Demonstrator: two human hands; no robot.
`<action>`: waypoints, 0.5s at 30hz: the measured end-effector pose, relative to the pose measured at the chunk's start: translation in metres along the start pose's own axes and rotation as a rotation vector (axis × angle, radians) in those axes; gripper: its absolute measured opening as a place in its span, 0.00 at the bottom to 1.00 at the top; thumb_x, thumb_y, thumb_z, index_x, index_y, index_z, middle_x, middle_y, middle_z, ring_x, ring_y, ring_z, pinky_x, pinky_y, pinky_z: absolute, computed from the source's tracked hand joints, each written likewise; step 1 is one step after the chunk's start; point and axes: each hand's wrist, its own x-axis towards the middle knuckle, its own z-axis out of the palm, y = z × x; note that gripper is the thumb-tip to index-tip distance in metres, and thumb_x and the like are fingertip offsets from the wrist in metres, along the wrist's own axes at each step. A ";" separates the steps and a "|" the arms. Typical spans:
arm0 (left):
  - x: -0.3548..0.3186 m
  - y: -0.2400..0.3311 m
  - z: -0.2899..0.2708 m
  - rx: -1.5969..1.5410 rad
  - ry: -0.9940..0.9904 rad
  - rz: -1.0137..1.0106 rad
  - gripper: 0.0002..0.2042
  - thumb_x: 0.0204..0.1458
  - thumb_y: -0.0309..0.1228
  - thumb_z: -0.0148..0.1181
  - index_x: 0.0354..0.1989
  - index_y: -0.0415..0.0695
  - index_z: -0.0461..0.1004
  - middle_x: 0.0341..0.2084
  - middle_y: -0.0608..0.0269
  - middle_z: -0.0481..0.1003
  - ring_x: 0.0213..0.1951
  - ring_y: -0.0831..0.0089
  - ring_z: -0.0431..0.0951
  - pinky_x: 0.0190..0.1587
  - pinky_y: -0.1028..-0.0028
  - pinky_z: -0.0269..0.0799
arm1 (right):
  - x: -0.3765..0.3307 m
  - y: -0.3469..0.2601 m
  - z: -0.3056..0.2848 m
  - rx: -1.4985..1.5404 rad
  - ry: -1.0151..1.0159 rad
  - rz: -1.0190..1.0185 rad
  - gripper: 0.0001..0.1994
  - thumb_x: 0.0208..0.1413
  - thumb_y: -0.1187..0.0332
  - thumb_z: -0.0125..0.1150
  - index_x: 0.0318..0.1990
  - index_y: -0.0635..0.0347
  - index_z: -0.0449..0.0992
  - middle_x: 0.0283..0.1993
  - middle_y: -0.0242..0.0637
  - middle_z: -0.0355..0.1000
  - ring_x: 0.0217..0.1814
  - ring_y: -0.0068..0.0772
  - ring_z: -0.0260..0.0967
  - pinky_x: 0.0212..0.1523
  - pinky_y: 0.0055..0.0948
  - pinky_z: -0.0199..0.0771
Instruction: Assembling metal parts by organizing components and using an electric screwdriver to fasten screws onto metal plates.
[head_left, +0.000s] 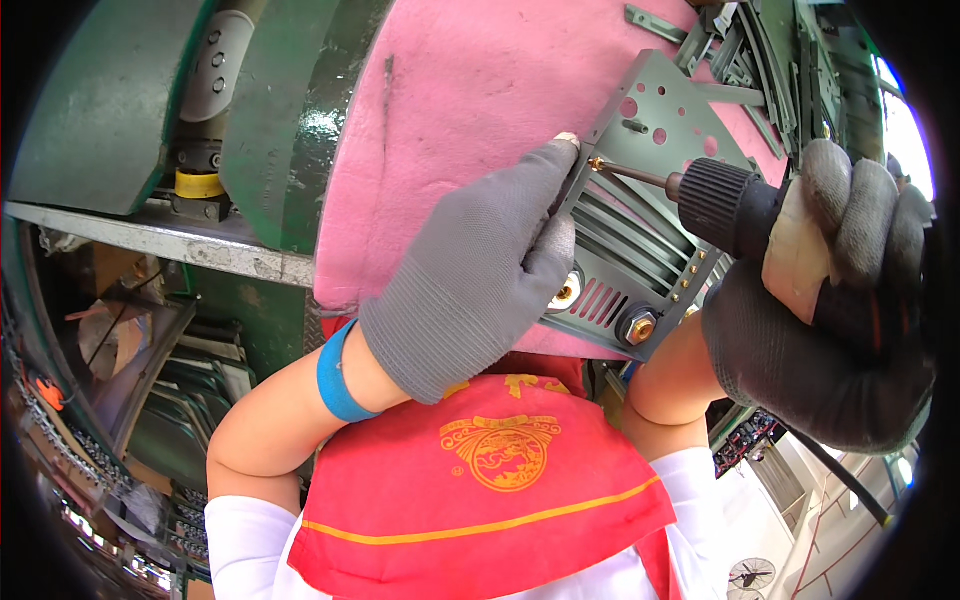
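left hand (470, 270) gloved, fingers pressed flat holding grey metal panel (640, 250) on pink foam pad (470, 90), right hand (830, 300) fist-wrapped around electric screwdriver (720, 205), bit on brass screw (596, 162)

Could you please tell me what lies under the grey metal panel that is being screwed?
The grey metal panel rests on a pink foam pad. The left hand covers the panel's left edge, and the pad under the panel itself is hidden.

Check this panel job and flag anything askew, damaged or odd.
Nothing stands out. The left hand steadies the grey metal panel on the pink pad; the right hand holds the powered screwdriver, its bit on a brass screw at the panel's edge.
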 end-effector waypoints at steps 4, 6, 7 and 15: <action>-0.001 -0.001 0.000 -0.003 0.026 -0.001 0.23 0.58 0.22 0.54 0.64 0.32 0.65 0.24 0.66 0.65 0.27 0.82 0.63 0.31 0.79 0.65 | -0.001 -0.004 -0.009 0.004 -0.082 0.049 0.06 0.47 0.67 0.54 0.31 0.57 0.67 0.29 0.29 0.60 0.28 0.25 0.53 0.35 0.32 0.51; -0.001 0.001 0.000 0.011 0.032 -0.012 0.23 0.58 0.22 0.55 0.63 0.32 0.65 0.23 0.64 0.64 0.26 0.82 0.62 0.30 0.79 0.64 | -0.001 -0.003 -0.001 -0.018 -0.058 0.074 0.06 0.49 0.66 0.53 0.31 0.57 0.67 0.28 0.29 0.59 0.28 0.25 0.53 0.34 0.32 0.51; -0.001 0.001 0.000 0.011 0.036 -0.014 0.23 0.58 0.22 0.55 0.63 0.32 0.65 0.23 0.64 0.64 0.26 0.82 0.62 0.30 0.79 0.64 | -0.002 -0.003 0.004 -0.038 -0.034 0.099 0.07 0.50 0.65 0.53 0.31 0.57 0.67 0.27 0.29 0.58 0.28 0.25 0.53 0.34 0.32 0.51; -0.002 -0.014 0.009 0.043 0.130 0.143 0.22 0.57 0.22 0.54 0.61 0.29 0.66 0.40 0.40 0.77 0.38 0.63 0.81 0.43 0.69 0.74 | 0.023 -0.003 -0.013 -0.132 -0.314 0.357 0.12 0.59 0.61 0.50 0.29 0.57 0.64 0.25 0.27 0.52 0.25 0.22 0.51 0.33 0.29 0.49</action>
